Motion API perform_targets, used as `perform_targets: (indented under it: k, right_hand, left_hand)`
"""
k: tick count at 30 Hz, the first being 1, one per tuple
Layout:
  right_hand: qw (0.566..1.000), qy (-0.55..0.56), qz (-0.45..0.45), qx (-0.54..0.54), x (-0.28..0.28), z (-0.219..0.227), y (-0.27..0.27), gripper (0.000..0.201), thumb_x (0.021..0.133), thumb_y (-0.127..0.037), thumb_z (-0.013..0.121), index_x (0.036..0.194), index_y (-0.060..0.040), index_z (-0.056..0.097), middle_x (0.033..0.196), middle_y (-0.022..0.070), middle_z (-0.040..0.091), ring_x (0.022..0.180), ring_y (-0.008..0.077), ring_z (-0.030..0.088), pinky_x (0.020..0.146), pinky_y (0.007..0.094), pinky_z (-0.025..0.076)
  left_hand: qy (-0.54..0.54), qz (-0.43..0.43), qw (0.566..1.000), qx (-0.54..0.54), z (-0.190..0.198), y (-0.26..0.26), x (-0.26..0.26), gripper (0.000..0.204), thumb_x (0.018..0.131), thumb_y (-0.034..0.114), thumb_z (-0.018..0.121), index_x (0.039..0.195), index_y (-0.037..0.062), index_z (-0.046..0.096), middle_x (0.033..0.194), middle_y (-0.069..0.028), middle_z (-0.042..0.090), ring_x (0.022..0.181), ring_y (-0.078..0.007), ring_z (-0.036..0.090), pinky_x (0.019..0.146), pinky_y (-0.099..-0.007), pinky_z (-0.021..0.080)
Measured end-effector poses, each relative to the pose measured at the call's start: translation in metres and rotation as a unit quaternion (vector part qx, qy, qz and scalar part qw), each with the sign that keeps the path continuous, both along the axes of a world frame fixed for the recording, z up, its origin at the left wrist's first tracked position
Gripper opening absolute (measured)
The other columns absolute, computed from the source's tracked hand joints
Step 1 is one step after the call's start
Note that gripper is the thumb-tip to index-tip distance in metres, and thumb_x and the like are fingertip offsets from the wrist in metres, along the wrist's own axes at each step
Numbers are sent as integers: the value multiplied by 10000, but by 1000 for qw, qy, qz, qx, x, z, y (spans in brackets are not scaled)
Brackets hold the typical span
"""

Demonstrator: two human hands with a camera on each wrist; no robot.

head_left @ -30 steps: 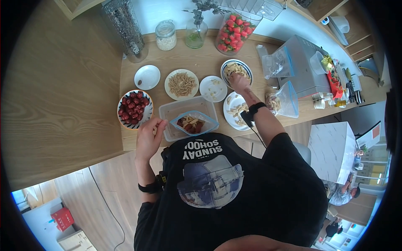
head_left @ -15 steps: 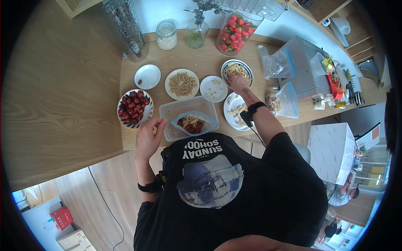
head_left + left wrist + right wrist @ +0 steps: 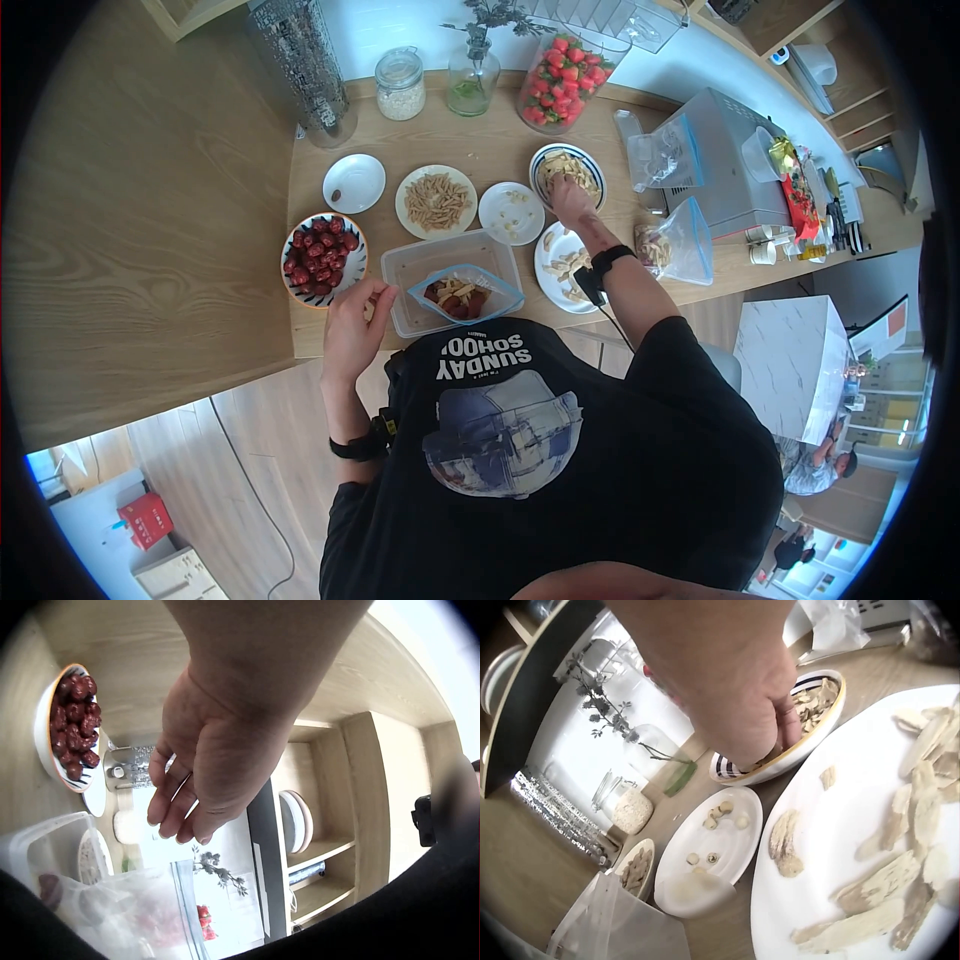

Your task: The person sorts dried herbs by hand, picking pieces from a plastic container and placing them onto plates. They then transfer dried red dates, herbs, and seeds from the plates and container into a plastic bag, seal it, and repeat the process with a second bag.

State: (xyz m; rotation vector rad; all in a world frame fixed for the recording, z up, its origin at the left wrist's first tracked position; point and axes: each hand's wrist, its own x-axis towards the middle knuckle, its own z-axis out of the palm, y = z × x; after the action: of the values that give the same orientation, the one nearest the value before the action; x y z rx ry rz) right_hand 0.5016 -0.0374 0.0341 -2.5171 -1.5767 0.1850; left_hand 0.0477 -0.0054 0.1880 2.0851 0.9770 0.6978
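In the head view my right hand reaches fingers down into a striped bowl of pale dried slices. Its fingertips are hidden among the slices in the right wrist view, so I cannot tell whether they pinch any. My left hand hovers at the left end of a clear plastic container, its fingers loosely bent and holding nothing in the left wrist view. Inside the container stands an open zip bag with red dates and pale slices in it. A white plate of larger dried slices lies below my right wrist.
At left is a bowl of red dates. Small plates hold one brown piece, thin pale strips and small round pieces. Along the back stand a glass jar, a vase and a strawberry container. Another zip bag lies at right.
My right hand stays in the striped bowl with only slight shifts among the slices. The left hand keeps its place beside the container.
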Motion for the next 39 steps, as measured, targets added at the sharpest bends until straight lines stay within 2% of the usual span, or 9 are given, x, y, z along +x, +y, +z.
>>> perform_targets:
  k: [10, 20, 22, 25, 28, 37, 39]
  right_hand:
    - [1000, -2, 3, -28, 1, 1, -1, 216, 949, -148, 531, 1129, -28, 530, 1081, 276, 617, 961, 458, 656, 820, 516, 541]
    - [1000, -16, -8, -18, -10, 10, -4, 228, 951, -175, 529, 1132, -37, 543, 1074, 265, 627, 951, 442, 664, 819, 507, 540]
    - [1000, -19, 11, -18, -11, 13, -5, 263, 940, -97, 480, 1181, -4, 531, 1110, 286, 604, 961, 438, 671, 822, 483, 563]
    - [1000, -2, 13, -15, -13, 18, -8, 271, 938, -88, 488, 1196, -22, 537, 1130, 279, 598, 984, 427, 666, 846, 484, 554]
    - [1000, 9, 14, 20, -11, 15, -10, 247, 956, -177, 538, 1177, -74, 578, 1085, 266, 621, 980, 446, 649, 839, 511, 522]
    - [998, 40, -4, 45, -9, 15, -10, 245, 975, -195, 535, 1149, -24, 558, 1097, 303, 597, 1002, 465, 630, 861, 528, 503]
    - [998, 42, -10, 41, -10, 16, -10, 237, 969, -169, 527, 1155, -26, 553, 1105, 286, 600, 1021, 451, 631, 870, 512, 511]
  left_hand:
    - [1, 3, 1000, -11, 2, -3, 0, 137, 906, 107, 689, 867, -17, 645, 747, -133, 644, 701, -263, 633, 670, -370, 479]
    - [-1, 3, 1000, -3, -1, -2, -1, 136, 907, 109, 689, 864, -14, 649, 748, -131, 646, 701, -260, 634, 667, -367, 477]
    - [0, 4, 1000, -4, 0, -2, 0, 140, 909, 111, 688, 862, -14, 648, 748, -129, 647, 702, -257, 635, 669, -366, 477]
    - [0, 2, 1000, -5, 0, -2, 0, 141, 910, 114, 687, 864, -13, 646, 749, -128, 650, 702, -255, 636, 671, -365, 477]
    - [0, 3, 1000, -9, 0, -2, 1, 140, 911, 114, 685, 870, -13, 645, 751, -128, 652, 702, -257, 635, 674, -365, 477]
    - [0, -3, 1000, 0, 2, -2, 2, 132, 909, 106, 685, 876, -14, 642, 756, -125, 655, 703, -262, 636, 674, -364, 480]
    - [0, -2, 1000, -2, 3, -3, 3, 130, 909, 104, 684, 875, -14, 642, 756, -125, 655, 702, -261, 635, 673, -364, 481]
